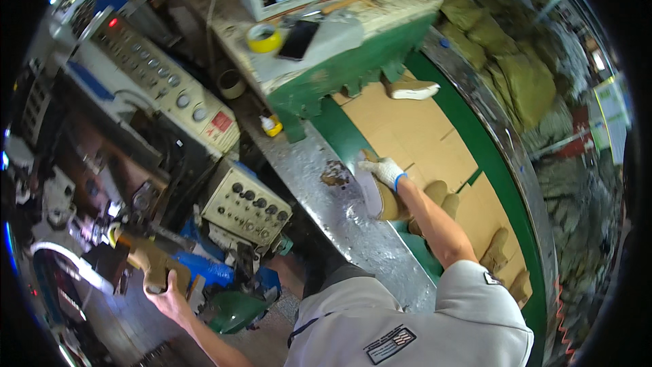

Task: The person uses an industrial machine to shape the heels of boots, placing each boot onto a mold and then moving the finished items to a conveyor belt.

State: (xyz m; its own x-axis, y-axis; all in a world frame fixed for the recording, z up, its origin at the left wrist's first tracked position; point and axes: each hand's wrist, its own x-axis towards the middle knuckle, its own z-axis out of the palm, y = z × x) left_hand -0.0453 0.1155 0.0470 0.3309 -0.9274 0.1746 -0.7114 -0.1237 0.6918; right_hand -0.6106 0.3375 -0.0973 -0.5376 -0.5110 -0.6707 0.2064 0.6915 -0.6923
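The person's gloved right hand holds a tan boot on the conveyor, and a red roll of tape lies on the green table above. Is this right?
Not quite. In the head view the tape roll on the green table is yellow, not red. The gloved right hand does hold a tan boot on the conveyor.

Right hand (388,170) wore a white knit cloth glove w/ blue cuff, its grip on a tan boot upper (386,197), matt suede-like. Left hand (168,297) bare, on another tan matt upper (153,261). Bench (326,197) was sheet metal, shiny but scuffed. Conveyor belt (414,129) lined w/ matt brown cardboard, edges painted green.
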